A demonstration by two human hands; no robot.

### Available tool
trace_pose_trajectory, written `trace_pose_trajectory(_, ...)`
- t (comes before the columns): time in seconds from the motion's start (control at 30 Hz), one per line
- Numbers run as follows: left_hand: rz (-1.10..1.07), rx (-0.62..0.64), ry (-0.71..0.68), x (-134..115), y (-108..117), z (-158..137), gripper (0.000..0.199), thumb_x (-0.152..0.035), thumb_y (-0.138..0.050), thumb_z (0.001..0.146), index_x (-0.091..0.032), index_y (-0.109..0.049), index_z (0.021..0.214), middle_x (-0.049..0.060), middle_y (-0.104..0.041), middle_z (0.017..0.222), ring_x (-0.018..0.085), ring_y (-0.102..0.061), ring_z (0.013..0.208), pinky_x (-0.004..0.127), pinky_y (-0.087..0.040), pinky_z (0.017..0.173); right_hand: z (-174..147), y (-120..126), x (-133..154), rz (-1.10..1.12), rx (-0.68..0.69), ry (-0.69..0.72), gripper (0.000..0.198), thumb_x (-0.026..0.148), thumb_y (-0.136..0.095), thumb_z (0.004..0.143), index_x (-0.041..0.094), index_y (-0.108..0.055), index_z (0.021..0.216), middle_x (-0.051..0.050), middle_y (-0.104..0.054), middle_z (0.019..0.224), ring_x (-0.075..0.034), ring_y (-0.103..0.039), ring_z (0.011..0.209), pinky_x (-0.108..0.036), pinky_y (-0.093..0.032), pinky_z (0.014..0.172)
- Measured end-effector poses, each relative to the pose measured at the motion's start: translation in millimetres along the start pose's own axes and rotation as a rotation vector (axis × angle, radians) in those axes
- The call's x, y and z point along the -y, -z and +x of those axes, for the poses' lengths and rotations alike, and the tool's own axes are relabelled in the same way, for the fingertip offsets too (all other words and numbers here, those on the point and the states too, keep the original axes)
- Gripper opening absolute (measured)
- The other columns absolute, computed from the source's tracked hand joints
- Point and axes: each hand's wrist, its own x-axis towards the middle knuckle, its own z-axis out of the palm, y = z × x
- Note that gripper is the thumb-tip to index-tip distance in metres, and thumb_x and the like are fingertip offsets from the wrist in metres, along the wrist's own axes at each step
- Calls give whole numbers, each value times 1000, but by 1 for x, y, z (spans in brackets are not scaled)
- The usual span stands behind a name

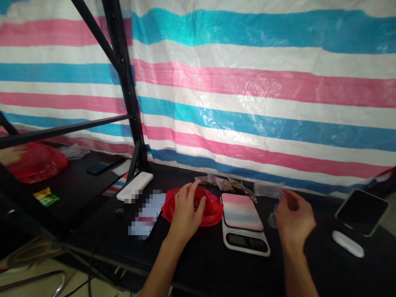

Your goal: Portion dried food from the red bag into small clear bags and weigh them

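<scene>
My left hand [189, 206] rests over the mouth of a red plastic bag [213, 212], its fingers spread. Small brown pieces show inside the bag between thumb and fingers. My right hand [293, 216] is curled at the right end of some clear plastic bags [267, 189], with its fingertips pinched at their edge. Between my hands sits a white kitchen scale [246, 239] with a glossy, reflecting top plate. Behind it, filled clear bags [227, 184] of brown pieces lie in a row. A small round clear item [272, 220] lies beside my right wrist.
A white power bank [135, 186] and a lit phone [148, 216] lie left. On the right are a dark-screened device [361, 212] and a white oblong case [348, 243]. Past the black metal frame [123, 82], another person's hand [12, 156] touches a red bag [40, 163]. Striped sheeting hangs behind.
</scene>
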Motion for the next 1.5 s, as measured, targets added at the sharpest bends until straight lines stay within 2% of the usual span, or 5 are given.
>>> trace_pose_trajectory(0.27,-3,-127,-80,-4,-4,6,42,-29,-50,98,-22,-48,140,13,-58,129,28,-54,125,50,-44,108,28,50,-83,-478,136,-51,40,25,-54,73,9,-75,102,-16,-67,78,-37,-62,87,-49,-48,83)
trace_pose_trajectory(0.43,-34,-137,-80,-11,-9,7,40,-28,-49,99,-22,-49,138,13,-58,128,28,-54,125,49,-44,108,31,38,-77,-518,237,137,44,30,-46,87,13,-73,117,-20,-68,120,-37,-61,113,-49,-45,95)
trace_pose_trajectory(0.63,-15,-136,-70,-10,-9,7,36,-27,-48,99,-21,-52,134,13,-60,125,28,-55,122,50,-45,106,36,28,-84,-631,539,-142,41,37,-45,92,19,-78,110,-18,-74,110,-36,-68,103,-49,-46,90)
trace_pose_trajectory(0.97,-43,-176,-82,-14,-9,7,30,-23,-45,99,-20,-56,126,12,-62,120,25,-58,117,44,-48,103,11,-23,-12,-479,803,121,35,42,-46,97,29,-79,103,-6,-74,123,-35,-47,136,-57,-28,111)
trace_pose_trajectory(1.5,76,471,-76,-30,-26,-10,45,-26,-52,94,-25,-56,139,9,-68,130,32,-53,117,57,-40,106,-1,-29,0,-568,813,89,29,26,-53,90,24,-78,104,-10,-76,113,-30,-64,114,-47,-32,101)
